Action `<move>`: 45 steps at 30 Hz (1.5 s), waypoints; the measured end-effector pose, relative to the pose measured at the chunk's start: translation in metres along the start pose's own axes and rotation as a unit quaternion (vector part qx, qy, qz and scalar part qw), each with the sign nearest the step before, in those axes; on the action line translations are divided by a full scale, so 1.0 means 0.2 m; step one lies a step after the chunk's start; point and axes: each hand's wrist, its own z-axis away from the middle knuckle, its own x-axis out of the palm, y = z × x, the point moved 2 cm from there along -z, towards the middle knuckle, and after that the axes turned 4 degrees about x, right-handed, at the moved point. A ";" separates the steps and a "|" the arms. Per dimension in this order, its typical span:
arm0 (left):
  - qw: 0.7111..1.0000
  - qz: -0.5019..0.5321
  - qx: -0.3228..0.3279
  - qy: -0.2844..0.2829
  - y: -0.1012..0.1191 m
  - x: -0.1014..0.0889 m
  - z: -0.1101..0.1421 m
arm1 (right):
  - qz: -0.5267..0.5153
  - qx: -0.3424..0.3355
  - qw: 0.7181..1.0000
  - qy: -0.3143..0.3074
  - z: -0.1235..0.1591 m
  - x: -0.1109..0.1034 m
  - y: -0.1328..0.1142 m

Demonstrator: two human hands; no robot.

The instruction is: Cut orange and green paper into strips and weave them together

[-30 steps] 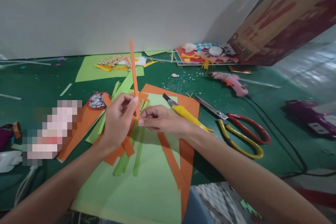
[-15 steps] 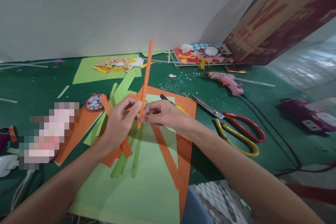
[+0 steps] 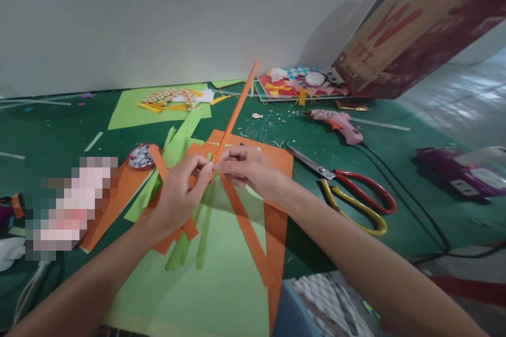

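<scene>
A narrow orange paper strip (image 3: 239,101) rises from between my fingertips and slants up to the right. My left hand (image 3: 182,181) pinches near its lower end with thumb and forefinger. Close against it, my right hand (image 3: 255,169) pinches the same strip, its other fingers curled. The strip's lower end is mostly hidden by the fingers. Beneath the hands lie a light green paper sheet (image 3: 221,295) and an orange sheet (image 3: 279,179) partly under it. Several green strips (image 3: 201,242) and a wider orange strip (image 3: 245,231) rest on the green sheet.
Open scissors (image 3: 336,174) lie right of the papers. Beyond them are a pink glue gun (image 3: 343,125) with a black cord and a purple power strip (image 3: 466,174). A round tin (image 3: 141,157) of small pieces stands left. A paper bag (image 3: 395,37) leans at back right.
The orange strip has tipped from nearly upright to a slant toward the right. My hands have drawn closer together at its lower end. The view has shifted slightly.
</scene>
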 end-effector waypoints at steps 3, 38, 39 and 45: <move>1.000 -0.008 0.016 -0.002 0.00 0.00 0.00 | -0.031 0.012 0.999 0.011 0.00 0.01 -0.02; 0.999 0.030 -0.006 -0.023 0.02 0.00 0.00 | -0.060 0.011 0.998 0.032 0.00 0.02 -0.02; 0.999 0.032 -0.006 -0.023 0.02 0.00 0.00 | -0.056 0.010 0.998 0.028 0.00 0.02 -0.02; 0.999 0.019 -0.003 -0.035 0.02 0.00 0.00 | -0.063 0.004 0.997 0.040 0.00 0.01 -0.02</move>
